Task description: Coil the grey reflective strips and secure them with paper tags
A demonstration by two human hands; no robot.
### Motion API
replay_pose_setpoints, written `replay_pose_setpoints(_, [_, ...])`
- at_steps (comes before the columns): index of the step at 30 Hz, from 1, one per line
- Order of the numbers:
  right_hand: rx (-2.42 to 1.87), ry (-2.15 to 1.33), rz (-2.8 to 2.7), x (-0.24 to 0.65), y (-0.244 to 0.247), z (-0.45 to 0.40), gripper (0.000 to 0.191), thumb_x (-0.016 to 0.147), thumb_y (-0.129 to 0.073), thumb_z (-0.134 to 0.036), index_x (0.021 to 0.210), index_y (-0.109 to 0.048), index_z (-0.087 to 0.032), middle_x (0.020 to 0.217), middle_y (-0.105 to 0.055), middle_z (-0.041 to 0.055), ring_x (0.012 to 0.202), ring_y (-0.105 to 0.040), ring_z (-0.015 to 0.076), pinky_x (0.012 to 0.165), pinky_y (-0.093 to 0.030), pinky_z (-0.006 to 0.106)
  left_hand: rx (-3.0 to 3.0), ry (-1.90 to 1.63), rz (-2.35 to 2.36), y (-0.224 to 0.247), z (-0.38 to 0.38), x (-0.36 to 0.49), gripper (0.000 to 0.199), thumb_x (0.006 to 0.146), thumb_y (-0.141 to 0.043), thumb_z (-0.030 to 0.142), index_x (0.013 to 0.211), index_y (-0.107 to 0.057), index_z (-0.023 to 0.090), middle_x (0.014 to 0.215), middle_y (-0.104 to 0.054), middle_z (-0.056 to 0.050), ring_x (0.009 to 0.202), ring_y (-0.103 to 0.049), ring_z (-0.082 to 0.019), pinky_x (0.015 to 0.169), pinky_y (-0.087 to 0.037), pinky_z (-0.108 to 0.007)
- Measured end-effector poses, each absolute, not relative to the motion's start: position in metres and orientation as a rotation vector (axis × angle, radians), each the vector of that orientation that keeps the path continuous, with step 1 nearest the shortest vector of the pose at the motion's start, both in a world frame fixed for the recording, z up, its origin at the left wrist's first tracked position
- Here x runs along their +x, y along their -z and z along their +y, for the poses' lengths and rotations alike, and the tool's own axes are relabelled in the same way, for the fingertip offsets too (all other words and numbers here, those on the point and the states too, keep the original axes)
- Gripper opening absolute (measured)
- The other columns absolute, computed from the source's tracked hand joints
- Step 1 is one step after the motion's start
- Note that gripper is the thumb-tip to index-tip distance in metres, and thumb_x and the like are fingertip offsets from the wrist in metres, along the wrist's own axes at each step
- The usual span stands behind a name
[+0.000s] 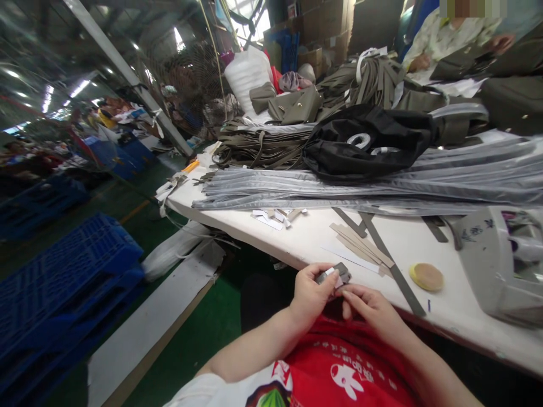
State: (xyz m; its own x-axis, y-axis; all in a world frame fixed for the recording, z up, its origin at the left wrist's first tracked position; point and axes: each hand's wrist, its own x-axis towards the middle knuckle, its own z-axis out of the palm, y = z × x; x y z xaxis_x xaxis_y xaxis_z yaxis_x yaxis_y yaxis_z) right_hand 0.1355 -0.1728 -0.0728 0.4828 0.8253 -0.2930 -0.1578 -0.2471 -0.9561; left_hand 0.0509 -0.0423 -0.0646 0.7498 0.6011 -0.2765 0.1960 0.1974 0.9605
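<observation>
My left hand (pixel 311 291) is closed round a small grey-green piece (pixel 341 272), its thumb pressing on a white strip on top. Close beside it, my right hand (pixel 367 304) has its thumb and index finger pinched together at the lower edge of the piece; whatever lies between those fingertips is too small to make out. Both hands are over my red apron (pixel 339 362), at the front edge of the white table (pixel 297 243). Just beyond them lie beige strips (pixel 360 246) and a long dark grey strip (pixel 392 271).
A round yellowish disc (pixel 426 277) and a grey plastic bin (pixel 487 265) stand on the right. Long grey strips (pixel 297 189) and a black bag (pixel 369 147) fill the table's back. Across it sits a person (pixel 449 39). Blue pallets (pixel 72 288) are at left.
</observation>
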Motion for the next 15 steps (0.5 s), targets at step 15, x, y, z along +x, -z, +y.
replay_pose_setpoints(15, [-1.516, -0.867, -0.509, 0.127, 0.088, -0.140, 0.049, 0.073, -0.064, -0.064, 0.057, -0.067, -0.017, 0.045, -0.057, 0.0021, 0.044, -0.053, 0.0176, 0.045, -0.047, 0.029, 2.009, -0.782, 0.308, 0.063, -0.040, 0.039, 0.023, 0.081, -0.063, 0.029, 0.102, -0.069, 0.021, 0.096, -0.066, -0.009, 0.083, -0.066, -0.019, 0.075, -0.056, -0.029])
